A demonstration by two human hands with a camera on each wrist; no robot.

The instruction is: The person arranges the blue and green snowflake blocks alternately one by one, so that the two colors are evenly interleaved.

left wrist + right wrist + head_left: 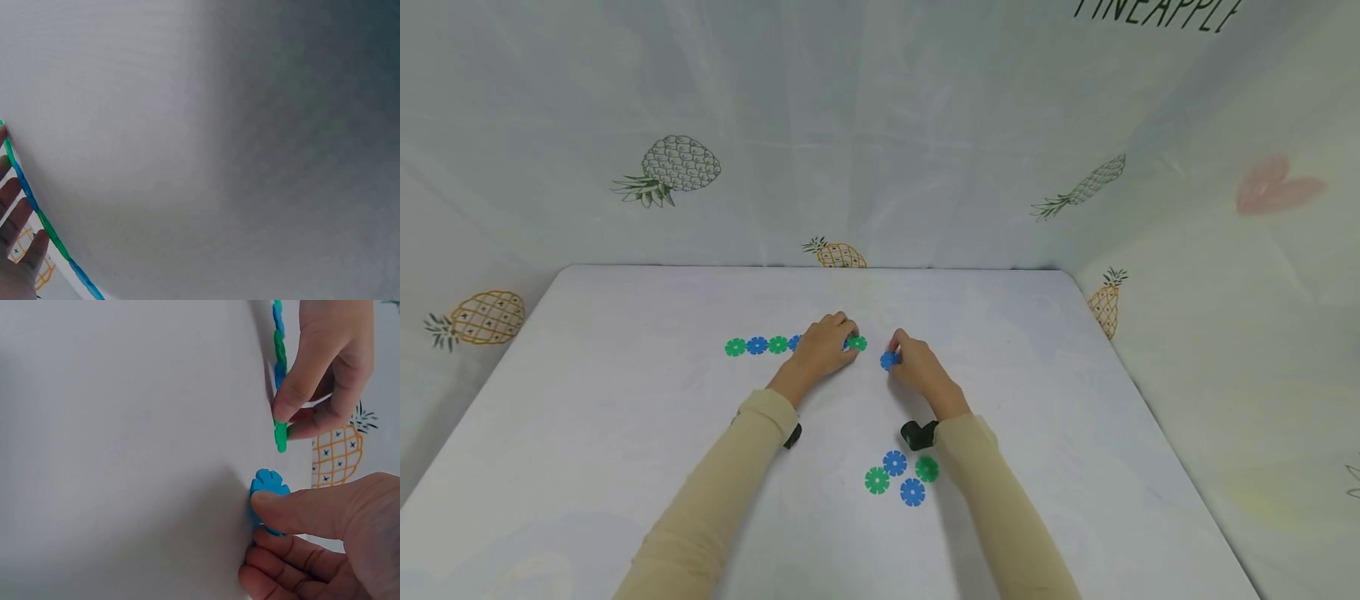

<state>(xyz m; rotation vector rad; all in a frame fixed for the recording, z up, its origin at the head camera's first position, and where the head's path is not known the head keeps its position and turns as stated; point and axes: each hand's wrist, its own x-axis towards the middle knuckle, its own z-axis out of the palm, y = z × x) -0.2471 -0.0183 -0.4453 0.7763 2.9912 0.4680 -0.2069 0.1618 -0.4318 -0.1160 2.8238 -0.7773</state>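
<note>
A row of linked green and blue notched discs (757, 345) lies across the table, left of centre. My left hand (823, 346) covers part of it and pinches the green disc (857, 343) at its right end between thumb and fingers, as the right wrist view shows. To the right, my right hand (919, 364) pinches a loose blue notched disc (888, 360) between thumb and forefinger. In the right wrist view that blue disc (269, 481) stands a small gap away from the green end disc (280, 435). The left wrist view catches the row (53, 234) edge-on behind several fingers.
Nearer the front, loose green discs (877, 480) and blue discs (912, 492) lie beside the right forearm. The white table (610, 433) meets a pineapple-print cloth (880, 150) at its back and right edges. Dark wrist mounts (918, 434) show below the hands.
</note>
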